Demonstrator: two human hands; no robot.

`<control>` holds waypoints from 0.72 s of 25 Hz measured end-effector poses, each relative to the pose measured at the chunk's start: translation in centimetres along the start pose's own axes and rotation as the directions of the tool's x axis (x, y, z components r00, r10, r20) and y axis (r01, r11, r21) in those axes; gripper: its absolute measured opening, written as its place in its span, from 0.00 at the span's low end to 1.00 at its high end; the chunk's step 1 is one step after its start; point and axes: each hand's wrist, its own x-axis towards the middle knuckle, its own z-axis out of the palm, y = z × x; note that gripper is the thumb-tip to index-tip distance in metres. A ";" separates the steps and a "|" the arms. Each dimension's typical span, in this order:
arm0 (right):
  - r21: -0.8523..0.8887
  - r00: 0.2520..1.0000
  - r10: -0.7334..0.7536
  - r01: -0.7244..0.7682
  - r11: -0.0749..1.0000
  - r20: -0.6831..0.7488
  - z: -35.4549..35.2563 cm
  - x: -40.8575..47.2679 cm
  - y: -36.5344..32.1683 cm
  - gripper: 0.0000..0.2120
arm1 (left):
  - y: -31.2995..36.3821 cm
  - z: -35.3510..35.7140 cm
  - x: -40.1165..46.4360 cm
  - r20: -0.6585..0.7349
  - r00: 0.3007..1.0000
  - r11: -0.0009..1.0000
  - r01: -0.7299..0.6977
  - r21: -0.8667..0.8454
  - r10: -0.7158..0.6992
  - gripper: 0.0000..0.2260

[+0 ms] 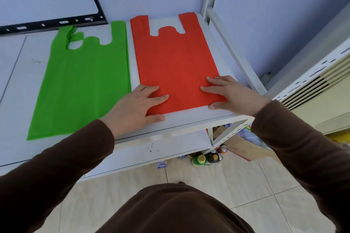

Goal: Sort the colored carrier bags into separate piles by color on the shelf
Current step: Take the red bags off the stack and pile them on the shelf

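Note:
A red carrier bag pile (174, 58) lies flat at the right end of the white shelf (189, 117), handles pointing to the wall. Beside it on the left lies a green carrier bag pile (81, 85), one handle folded over. My left hand (136, 108) rests flat on the red pile's near left corner, fingers spread, thumb along the front edge. My right hand (231, 94) presses flat on the near right corner, thumb at the bag's edge. Neither hand grips anything.
A black metal bracket (51, 24) leans against the wall behind the green pile. White shelf uprights (210, 2) stand at the back right corner. Bottles and cans (206, 157) sit on the tiled floor under the shelf. A vented cream unit (312, 89) stands on the right.

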 end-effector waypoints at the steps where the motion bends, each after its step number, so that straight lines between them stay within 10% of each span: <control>1: 0.008 1.000 -0.003 0.003 1.000 0.000 -0.1 0.0 -0.1 0.32 | 0.2 -0.1 -0.1 0.007 1.000 1.000 0.001 -0.011 -0.001 0.31; 5: 0.211 0.990 0.143 -0.136 0.968 -0.016 -2.4 1.1 -1.3 0.33 | 0.2 -2.2 0.8 0.069 0.990 0.951 0.134 -0.279 -0.119 0.34; 13: 0.667 0.761 0.644 -0.518 0.535 0.074 -7.2 13.4 -0.9 0.28 | -5.3 -6.4 12.3 0.249 0.754 0.177 0.433 -0.884 -0.607 0.34; 18: 0.734 0.691 0.721 -0.515 0.443 0.051 -8.1 16.8 0.3 0.18 | -6.9 -6.1 15.4 0.262 0.742 0.053 0.371 -0.927 -0.617 0.33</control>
